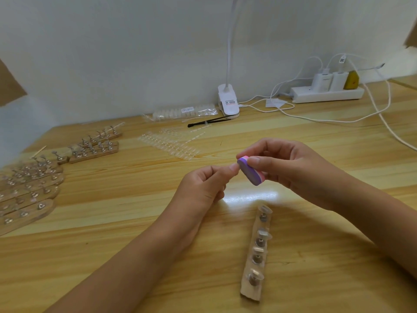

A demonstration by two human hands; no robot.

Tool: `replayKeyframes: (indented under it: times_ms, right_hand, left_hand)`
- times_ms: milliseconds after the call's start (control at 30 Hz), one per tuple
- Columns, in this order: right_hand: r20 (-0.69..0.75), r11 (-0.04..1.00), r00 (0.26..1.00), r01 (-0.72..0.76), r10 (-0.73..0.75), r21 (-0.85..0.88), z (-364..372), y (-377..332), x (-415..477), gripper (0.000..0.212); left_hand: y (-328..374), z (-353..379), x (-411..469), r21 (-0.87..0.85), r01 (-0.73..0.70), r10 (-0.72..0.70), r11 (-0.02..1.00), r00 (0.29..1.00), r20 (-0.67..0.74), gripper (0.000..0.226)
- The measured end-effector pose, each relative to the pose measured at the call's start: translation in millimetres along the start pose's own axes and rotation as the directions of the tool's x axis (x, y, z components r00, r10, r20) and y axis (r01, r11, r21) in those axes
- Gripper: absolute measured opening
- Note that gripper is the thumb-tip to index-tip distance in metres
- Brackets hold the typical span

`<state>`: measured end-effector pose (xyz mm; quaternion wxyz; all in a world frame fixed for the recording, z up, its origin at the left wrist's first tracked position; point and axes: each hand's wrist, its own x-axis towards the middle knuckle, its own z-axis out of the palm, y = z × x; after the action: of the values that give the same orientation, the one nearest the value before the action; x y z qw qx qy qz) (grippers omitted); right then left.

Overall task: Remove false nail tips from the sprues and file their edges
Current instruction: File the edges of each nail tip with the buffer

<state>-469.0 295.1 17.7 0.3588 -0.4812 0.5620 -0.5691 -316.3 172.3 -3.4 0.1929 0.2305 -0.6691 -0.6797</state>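
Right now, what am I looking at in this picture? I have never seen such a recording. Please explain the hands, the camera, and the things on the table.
There is no machine here. A person wears a camera on the head, so you look down at their own two bare hands over a wooden table. The right hand holds a small purple and pink file block. The left hand pinches something tiny against it, probably a nail tip, too small to see. Near the person lies a wooden strip with small metal stands. More such strips lie at the left. Clear sprues of nail tips lie further back, beside a clip lamp and a power strip.
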Motion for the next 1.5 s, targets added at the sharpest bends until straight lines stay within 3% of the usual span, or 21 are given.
replayKeyframes:
  times_ms: [167, 333, 467, 667, 1000, 1133, 1267, 1500]
  right_hand:
    - [-0.044, 1.0, 0.999, 0.022, -0.022, 0.003, 1, 4, 1, 0.021]
    - [0.018, 0.998, 0.998, 0.057, -0.056, -0.014, 0, -2, -2, 0.021]
    - [-0.02, 0.998, 0.998, 0.067, -0.068, -0.012, 4, 0, -2, 0.023]
    - [-0.093, 0.998, 0.994, 0.053, -0.054, -0.017, 3, 2, -1, 0.023]
    - [-0.071, 0.998, 0.996, 0.049, -0.052, -0.044, 8, 0, -2, 0.023]
    - [-0.042, 0.998, 0.998, 0.044, -0.046, -0.054, 5, -4, -3, 0.023]
    - [-0.059, 0.998, 0.997, 0.044, -0.047, -0.054, 7, -1, -2, 0.023]
    - [-0.048, 0.997, 0.997, 0.059, -0.061, -0.042, 6, -1, -2, 0.023]
  left_hand:
    - [-3, 2, -6, 0.129, -0.103, 0.101, 0.986, 0.995, 0.023, 0.035]
    - [4, -3, -4, 0.107, -0.087, 0.095, 0.991, 0.993, -0.07, 0.033]
    - [5, -3, -4, 0.119, -0.107, 0.118, 0.987, 0.989, -0.087, 0.042]
    - [3, -7, -2, 0.1, -0.082, 0.093, 0.992, 0.99, -0.109, 0.032]
    - [2, 1, -5, 0.123, -0.121, 0.124, 0.985, 0.992, -0.018, 0.04]
    - [4, -1, -5, 0.083, -0.08, 0.084, 0.993, 0.995, -0.046, 0.03]
    - [3, 4, -7, 0.157, -0.134, 0.139, 0.978, 0.99, -0.022, 0.051]
    - [4, 1, -7, 0.148, -0.126, 0.133, 0.981, 0.99, -0.045, 0.044]
